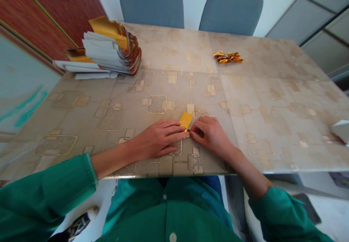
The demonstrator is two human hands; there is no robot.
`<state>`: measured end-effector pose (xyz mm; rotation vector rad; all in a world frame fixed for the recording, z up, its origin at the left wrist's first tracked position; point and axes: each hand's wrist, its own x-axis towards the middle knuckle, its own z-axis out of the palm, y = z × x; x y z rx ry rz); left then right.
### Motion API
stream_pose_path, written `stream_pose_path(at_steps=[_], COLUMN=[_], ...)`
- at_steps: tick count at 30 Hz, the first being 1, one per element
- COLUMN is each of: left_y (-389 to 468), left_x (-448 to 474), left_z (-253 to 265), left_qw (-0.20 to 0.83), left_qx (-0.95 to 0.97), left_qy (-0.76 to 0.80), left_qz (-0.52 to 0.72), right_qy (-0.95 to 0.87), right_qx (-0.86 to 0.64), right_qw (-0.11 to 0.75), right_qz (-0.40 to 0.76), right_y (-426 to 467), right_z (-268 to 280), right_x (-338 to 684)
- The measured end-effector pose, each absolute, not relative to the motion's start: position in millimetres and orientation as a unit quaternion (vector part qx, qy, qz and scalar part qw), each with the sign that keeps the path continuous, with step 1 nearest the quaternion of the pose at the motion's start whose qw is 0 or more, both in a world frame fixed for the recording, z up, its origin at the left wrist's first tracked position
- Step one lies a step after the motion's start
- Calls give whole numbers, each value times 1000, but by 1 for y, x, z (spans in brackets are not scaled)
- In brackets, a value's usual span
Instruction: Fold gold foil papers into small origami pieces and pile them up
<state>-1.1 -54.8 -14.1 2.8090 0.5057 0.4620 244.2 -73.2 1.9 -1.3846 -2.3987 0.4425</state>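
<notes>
A small piece of gold paper (186, 120) lies on the table near its front edge, its gold face partly showing and a pale part beside it. My left hand (161, 137) rests flat with fingers stretched out, the fingertips over the paper's lower left part. From the right, my right hand (211, 133) pinches the paper's near edge between thumb and forefinger. Both hands hide part of the paper, so its exact folds cannot be made out.
A curved stack of gold-and-white paper sheets (109, 51) stands at the back left. Several folded shiny gold pieces (228, 57) lie together at the back right. A white object (340, 131) sits at the right edge. Two grey chairs (152, 3) stand behind the patterned table (253, 100).
</notes>
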Motion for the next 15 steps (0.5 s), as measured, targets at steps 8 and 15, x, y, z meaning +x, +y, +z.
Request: stream_pose_path(at_steps=[8, 15], left_y=[-55, -58], left_x=[-1, 0], left_z=[-16, -15], left_qw=[88, 84], left_qx=[973, 972], left_qy=[160, 174], left_qz=[141, 133], right_qy=[-843, -846], right_qx=[-510, -516], right_qw=[146, 125], right_qz=[93, 54], right_y=[-78, -81], right_z=[0, -2], right_x=[236, 233])
